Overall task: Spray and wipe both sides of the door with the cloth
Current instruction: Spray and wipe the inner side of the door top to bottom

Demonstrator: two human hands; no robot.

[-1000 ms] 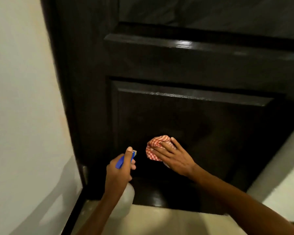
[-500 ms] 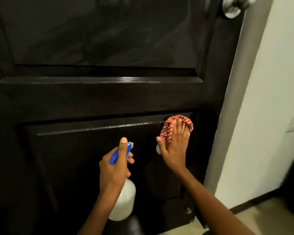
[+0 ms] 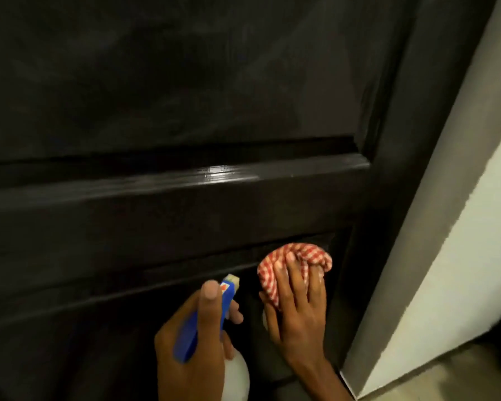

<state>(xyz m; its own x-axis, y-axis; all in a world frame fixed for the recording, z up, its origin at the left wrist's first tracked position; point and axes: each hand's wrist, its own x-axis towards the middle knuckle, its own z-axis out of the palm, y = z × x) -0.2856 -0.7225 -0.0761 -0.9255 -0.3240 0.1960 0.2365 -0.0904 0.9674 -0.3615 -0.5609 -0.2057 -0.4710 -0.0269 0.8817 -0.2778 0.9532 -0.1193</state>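
The left hand (image 3: 191, 340) is wrapped round the spray bottle (image 3: 214, 351), index finger along its blue head, while the right hand (image 3: 297, 314) presses the bunched checked cloth (image 3: 294, 260) flat-fingered against the dark door (image 3: 185, 212), at the lower panel's top right corner. This looks like the wiping step on this side; next the cloth likely needs steady pressure along the panel moulding.

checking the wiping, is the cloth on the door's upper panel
No, the right hand presses the cloth on the lower panel of the door.

Left hand (image 3: 194, 340) in curled grip; right hand (image 3: 297, 311) flat, fingers (image 3: 294, 273) spread
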